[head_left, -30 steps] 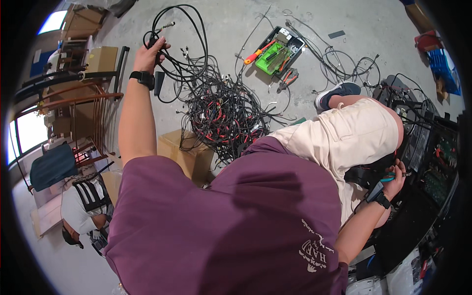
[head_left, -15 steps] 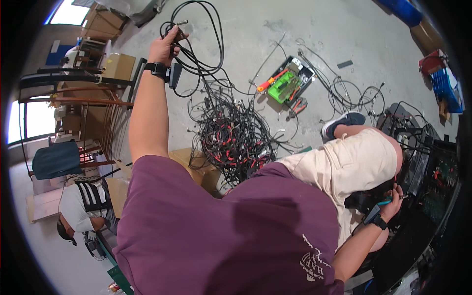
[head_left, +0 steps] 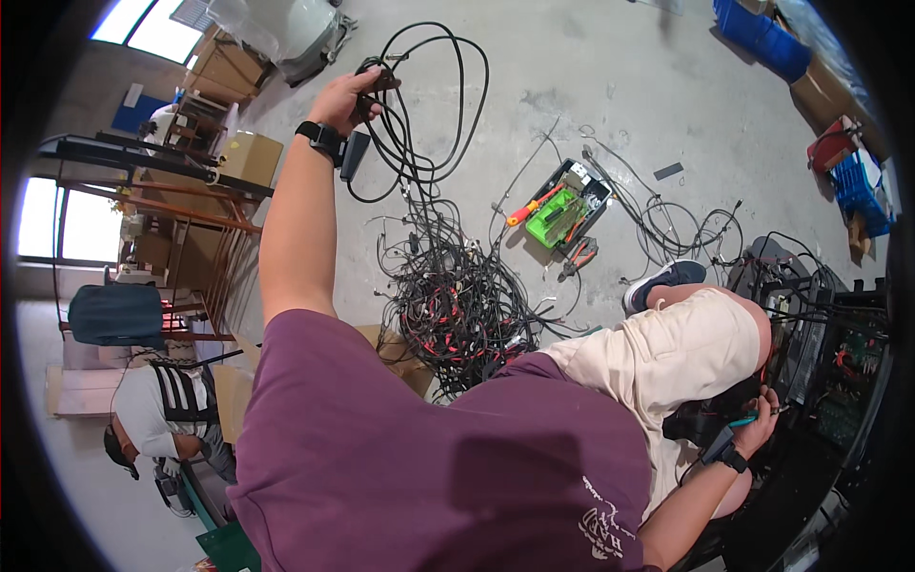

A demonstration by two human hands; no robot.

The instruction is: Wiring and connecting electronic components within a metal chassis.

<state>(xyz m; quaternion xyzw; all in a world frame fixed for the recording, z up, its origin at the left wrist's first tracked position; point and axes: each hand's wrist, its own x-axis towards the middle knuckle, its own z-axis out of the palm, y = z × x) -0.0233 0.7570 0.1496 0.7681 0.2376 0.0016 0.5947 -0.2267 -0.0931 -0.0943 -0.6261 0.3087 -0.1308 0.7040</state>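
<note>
My left hand is stretched out to the far left, its fingers closed around a looped black cable. A metal connector end stands out beside the fingers, and the loops hang to the right of the hand. Strands run from there down to a tangled heap of cables, mostly black with some red, on the floor in front of me. Low on the right, my right hand grips a teal-handled tool whose tip I cannot make out. It is beside an opened dark device with green circuit boards.
On the floor lie a black tray with a green bin, a screwdriver, pliers and loose cables. A cardboard box is by the heap. Another person bends over at the left. Blue crates stand far right.
The cable loops have swung right and spread wider, with my left hand still holding them. The whole view has shifted slightly. My right hand stays by the device with the tool.
</note>
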